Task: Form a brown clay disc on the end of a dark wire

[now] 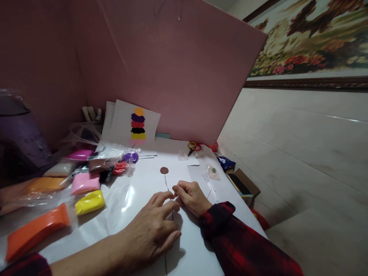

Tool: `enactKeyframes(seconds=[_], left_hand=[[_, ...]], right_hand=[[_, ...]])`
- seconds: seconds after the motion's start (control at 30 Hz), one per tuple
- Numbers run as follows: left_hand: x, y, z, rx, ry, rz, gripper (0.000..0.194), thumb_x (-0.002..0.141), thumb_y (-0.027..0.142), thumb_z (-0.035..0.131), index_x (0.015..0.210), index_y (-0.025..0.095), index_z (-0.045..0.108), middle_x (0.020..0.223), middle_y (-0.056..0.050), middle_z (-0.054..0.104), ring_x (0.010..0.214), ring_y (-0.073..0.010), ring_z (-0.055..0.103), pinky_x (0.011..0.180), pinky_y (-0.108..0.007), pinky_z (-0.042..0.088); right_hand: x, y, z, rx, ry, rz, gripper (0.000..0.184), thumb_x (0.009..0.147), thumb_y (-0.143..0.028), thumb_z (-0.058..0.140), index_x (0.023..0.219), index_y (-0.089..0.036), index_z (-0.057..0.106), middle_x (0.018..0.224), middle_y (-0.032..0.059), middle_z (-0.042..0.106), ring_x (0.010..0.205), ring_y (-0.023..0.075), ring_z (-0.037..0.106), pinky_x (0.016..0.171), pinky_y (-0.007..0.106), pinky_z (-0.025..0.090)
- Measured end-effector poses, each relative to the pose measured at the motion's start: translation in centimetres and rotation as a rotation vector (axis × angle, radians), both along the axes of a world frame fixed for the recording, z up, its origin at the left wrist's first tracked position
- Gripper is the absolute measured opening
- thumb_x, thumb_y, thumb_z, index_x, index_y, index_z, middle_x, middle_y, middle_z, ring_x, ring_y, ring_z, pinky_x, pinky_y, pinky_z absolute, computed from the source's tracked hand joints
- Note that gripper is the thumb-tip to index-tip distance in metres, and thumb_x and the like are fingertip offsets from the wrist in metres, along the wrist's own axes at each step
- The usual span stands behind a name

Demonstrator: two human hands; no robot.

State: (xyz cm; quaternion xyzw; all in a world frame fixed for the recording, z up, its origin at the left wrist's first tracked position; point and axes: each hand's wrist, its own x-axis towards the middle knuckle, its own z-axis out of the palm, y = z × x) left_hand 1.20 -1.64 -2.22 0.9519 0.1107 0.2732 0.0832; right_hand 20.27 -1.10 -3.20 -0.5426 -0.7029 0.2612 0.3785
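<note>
A flat brown disc lies on the white sheet. From its lower edge a thin, slightly wavy dark line, perhaps a strip of clay, runs toward me and passes under my fingers. My left hand hovers palm down over this line, fingers bent and apart, thumb separate. Just right of the line, my right hand rests on its side with thumb and forefinger pinched together close to the left fingertips. Whatever sits in that pinch is too small to make out.
Bagged coloured clay, including a yellow pack and an orange pack, lies at left. A sheet with stacked colour patches leans against the pink panel. Scissors and a small bag with a green piece lie at right.
</note>
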Motion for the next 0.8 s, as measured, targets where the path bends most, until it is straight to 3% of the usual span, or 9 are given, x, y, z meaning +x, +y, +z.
enactKeyframes(seconds=[0.8], left_hand=[[0.00,-0.15,-0.40,-0.021,0.022,-0.005,0.015,0.088,0.030,0.057,0.082,0.024,0.069,0.121,-0.006,0.057,0.123,-0.0312,0.039,0.098,-0.050,0.038]], right_hand=[[-0.07,0.02,0.05,0.009,-0.029,-0.010,0.037,0.092,-0.039,0.049,0.062,-0.017,0.055,0.052,-0.0020,0.053,0.051,0.0105,0.049,0.051,0.022,0.035]])
